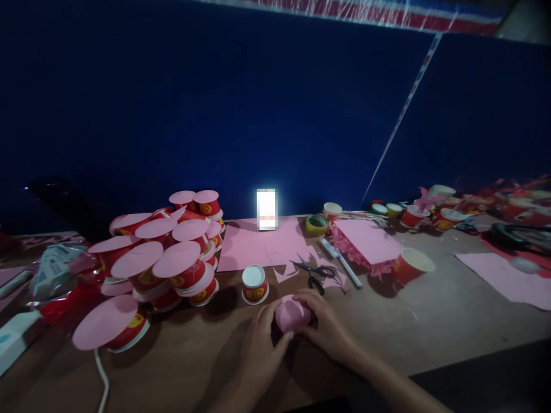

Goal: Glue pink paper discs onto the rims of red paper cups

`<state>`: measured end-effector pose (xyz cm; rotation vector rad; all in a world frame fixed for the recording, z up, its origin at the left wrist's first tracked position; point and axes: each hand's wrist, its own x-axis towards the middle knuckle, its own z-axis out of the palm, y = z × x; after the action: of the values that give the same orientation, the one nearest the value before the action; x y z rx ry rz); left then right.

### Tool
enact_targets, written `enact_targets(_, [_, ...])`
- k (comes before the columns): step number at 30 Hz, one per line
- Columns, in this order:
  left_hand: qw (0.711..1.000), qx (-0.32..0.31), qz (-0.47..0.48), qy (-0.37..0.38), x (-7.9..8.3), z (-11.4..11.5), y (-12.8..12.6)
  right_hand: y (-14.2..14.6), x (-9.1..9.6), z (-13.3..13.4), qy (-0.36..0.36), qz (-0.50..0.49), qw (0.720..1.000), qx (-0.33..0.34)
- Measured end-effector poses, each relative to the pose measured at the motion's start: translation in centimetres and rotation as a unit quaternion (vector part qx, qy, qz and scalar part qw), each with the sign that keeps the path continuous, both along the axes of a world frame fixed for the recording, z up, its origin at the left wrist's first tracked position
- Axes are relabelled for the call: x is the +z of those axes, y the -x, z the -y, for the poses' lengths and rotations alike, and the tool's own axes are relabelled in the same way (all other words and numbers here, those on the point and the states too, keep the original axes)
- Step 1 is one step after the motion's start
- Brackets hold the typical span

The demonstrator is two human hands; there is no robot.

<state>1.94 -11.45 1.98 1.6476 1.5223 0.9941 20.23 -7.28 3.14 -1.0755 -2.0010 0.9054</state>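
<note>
Between my two hands, low in the middle of the head view, is a pink paper piece (293,314) with a rounded shape; whether a cup lies under it is hidden. My left hand (267,338) curves round its left side, thumb along the near edge. Fingers of my right hand (322,321) close on its right side. Just beyond my left hand, a red paper cup (255,285) stands upside down, its white base up. Black-handled scissors (316,275) lie past my hands among pink paper scraps (286,271).
Stacked red cups topped with pink paper discs (177,258) crowd the left. A large pink sheet (245,244) lies at the back by a bright phone-like screen (267,209). Rightward are green tape (317,224), a pen (344,265), a pink paper stack (368,241) and a tipped cup (413,265).
</note>
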Motion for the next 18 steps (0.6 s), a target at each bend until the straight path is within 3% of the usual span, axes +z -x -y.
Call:
enact_targets(3, [0.989,0.012,0.134,0.056,0.0,0.1,0.0,0.2,-0.3,0.0,0.094,-0.126,0.988,-0.007])
enact_targets(6, [0.976,0.037,0.199,0.078,0.8,0.2,0.3,1.4,0.2,0.3,0.227,-0.258,0.939,-0.002])
enact_targets(9, [0.968,0.065,0.234,0.061,2.5,0.3,0.7,2.8,1.5,0.1,0.284,-0.336,0.897,-0.042])
enact_targets(14, [0.956,0.105,0.272,0.018,5.3,0.4,1.7,4.7,3.9,-2.0,0.224,-0.277,0.934,-0.04])
enact_targets(18, [0.956,0.175,0.235,-0.012,5.6,-1.2,3.1,6.6,4.5,-4.1,0.195,-0.264,0.944,-0.04])
